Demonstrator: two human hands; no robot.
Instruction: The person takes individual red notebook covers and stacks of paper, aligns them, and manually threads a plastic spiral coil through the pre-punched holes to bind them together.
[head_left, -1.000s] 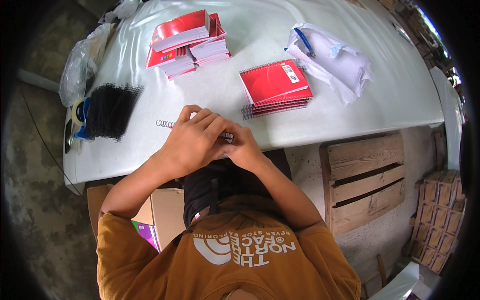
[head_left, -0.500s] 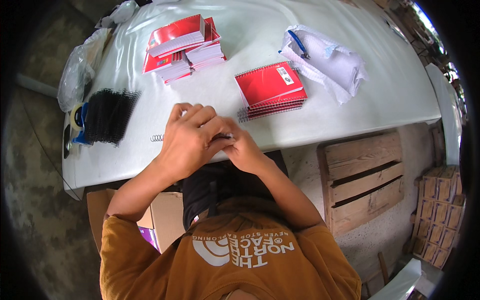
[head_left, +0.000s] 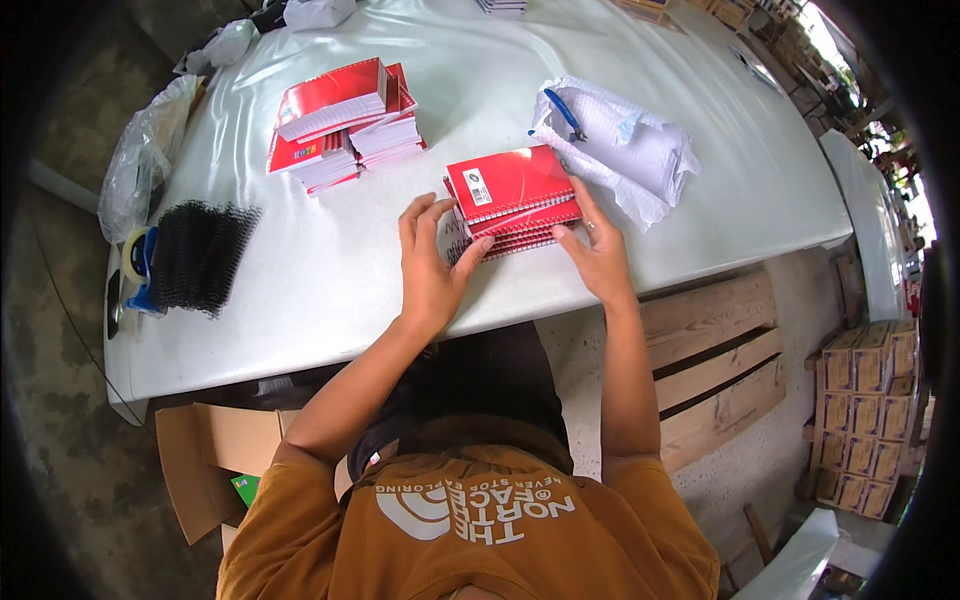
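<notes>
Near the table's front edge lies a stack of red spiral notebooks [head_left: 515,185], the top one showing a white label at its left. My left hand [head_left: 432,262] cups the left end of the stack, fingers curved at its side and thumb at the near corner. On the other end, my right hand [head_left: 602,258] has its fingers along the right edge and its thumb on the near, wire-bound side. Both hands grip the stack between them. Loose coil ends stick out beside the left fingers. Behind to the left stand piled red notebooks [head_left: 330,95] with no coils visible.
Black binding coils [head_left: 205,258] lie at the left beside a blue tape dispenser [head_left: 145,270]. Blue-handled pliers [head_left: 566,114] rest on crumpled white paper [head_left: 640,165]. A plastic bag [head_left: 140,170] hangs over the left edge. A wooden pallet [head_left: 715,370] leans below right; cartons [head_left: 865,420] stand beyond.
My hands, earlier together over the front edge, have moved apart and right onto the notebook stack. The top notebook now lies turned, its label at the left. The view has shifted slightly.
</notes>
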